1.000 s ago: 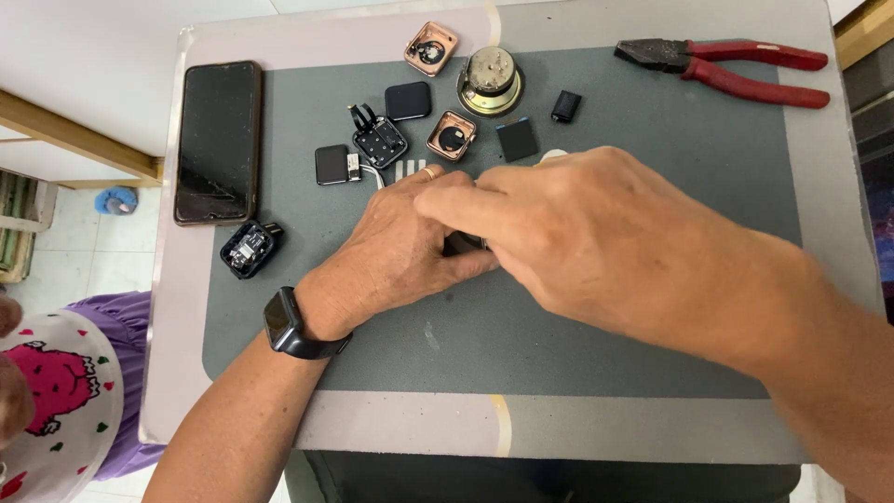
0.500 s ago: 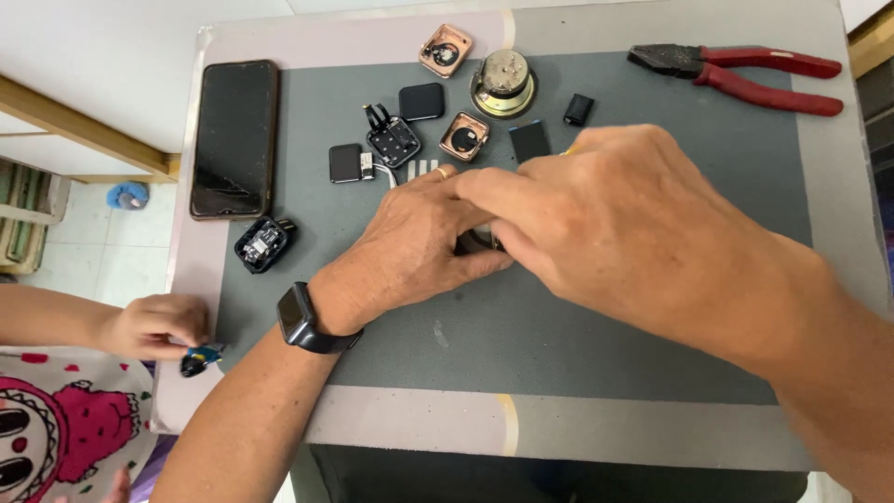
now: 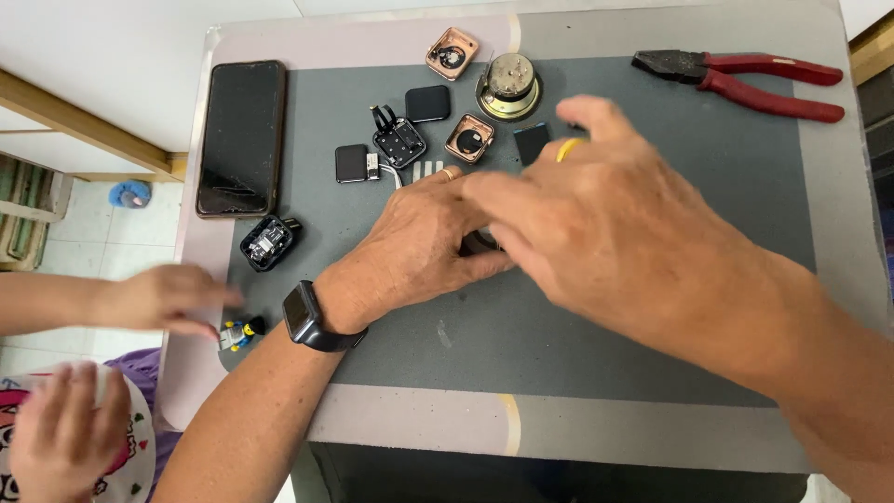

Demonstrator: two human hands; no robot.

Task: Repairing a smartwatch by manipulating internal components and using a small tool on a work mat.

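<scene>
Small table (image 3: 652,438), pale top with a dark grey mat (image 3: 596,345) under both hands. Left of the hands: white tiled floor (image 3: 102,251), a wooden rail (image 3: 84,126) running diagonally, a blue object (image 3: 128,194) on the tiles. Even, soft light.

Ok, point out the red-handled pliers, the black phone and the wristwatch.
Red-handled pliers (image 3: 745,79): head view, upper handle near the pivot.
Black phone (image 3: 240,135): head view, middle of the screen.
Wristwatch (image 3: 300,313): head view, its dark face on the left wrist.
</scene>
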